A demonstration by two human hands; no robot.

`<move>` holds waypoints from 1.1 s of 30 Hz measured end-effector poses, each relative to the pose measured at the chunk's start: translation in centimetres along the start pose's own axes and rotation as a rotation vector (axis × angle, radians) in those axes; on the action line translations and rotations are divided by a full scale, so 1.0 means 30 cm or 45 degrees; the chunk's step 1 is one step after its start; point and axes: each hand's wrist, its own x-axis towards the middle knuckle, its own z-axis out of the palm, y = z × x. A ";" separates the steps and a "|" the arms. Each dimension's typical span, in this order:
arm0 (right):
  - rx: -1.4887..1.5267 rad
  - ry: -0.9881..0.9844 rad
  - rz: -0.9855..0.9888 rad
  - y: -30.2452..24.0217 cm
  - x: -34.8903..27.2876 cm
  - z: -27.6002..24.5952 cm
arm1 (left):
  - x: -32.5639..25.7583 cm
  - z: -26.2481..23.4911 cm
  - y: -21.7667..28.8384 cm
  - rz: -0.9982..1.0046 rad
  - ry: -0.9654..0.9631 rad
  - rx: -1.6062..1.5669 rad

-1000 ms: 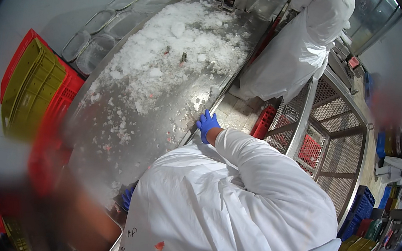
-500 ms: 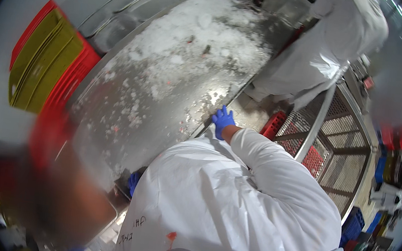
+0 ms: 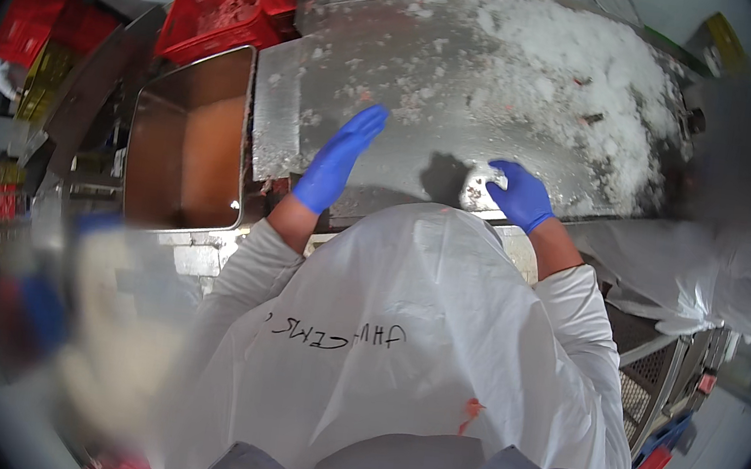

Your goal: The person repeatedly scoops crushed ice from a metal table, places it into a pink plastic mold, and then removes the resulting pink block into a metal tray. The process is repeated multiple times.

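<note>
My left hand [image 3: 342, 158], in a blue glove, is over the near left part of the steel table [image 3: 393, 158]. Its fingers are stretched out, pressed side by side, and hold nothing. Near the table's front edge, my right hand [image 3: 522, 196] wears the same kind of glove. Its thumb and fingers are apart in a curve beside a bright white patch [image 3: 478, 189]; I cannot tell whether that is ice or glare. Crushed ice [image 3: 587, 83] lies heaped on the right half of the table, with a few small dark and reddish bits in it.
Left of the table stands a steel tub [image 3: 245, 141] with brownish-orange liquid. Behind it are red crates [image 3: 182, 23], one holding pinkish pieces. A person in white [image 3: 686, 270] stands close on the right, near a mesh-sided metal cart [image 3: 640, 394]. Another blurred figure [image 3: 120, 326] is at lower left.
My view has swung left, bringing the tub fully into sight. My left hand, mostly hidden before, now reaches over the table. My right hand has come off the table's edge to beside the bright patch.
</note>
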 end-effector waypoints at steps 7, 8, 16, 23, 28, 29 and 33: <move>0.286 0.353 -0.534 -0.578 0.100 -0.254 | 0.160 0.218 0.194 0.232 -0.161 2.212; 0.239 0.350 -0.585 -0.605 0.119 -0.242 | 0.169 0.234 0.178 0.238 -0.152 2.278; -0.203 0.364 -0.699 -0.680 0.204 -0.146 | 0.190 0.278 0.060 0.378 -0.065 2.399; -0.151 0.106 -0.673 -0.657 0.236 -0.105 | 0.166 0.305 0.045 0.258 -0.133 2.244; -0.034 0.054 -0.877 -0.634 0.207 -0.058 | 0.198 0.265 0.006 0.237 -0.211 2.418; 0.030 0.038 -0.844 -0.628 0.201 -0.064 | 0.202 0.252 0.006 0.189 -0.253 2.384; 0.276 -0.036 -0.633 -0.528 0.153 -0.141 | 0.116 0.121 -0.025 0.240 -0.200 1.877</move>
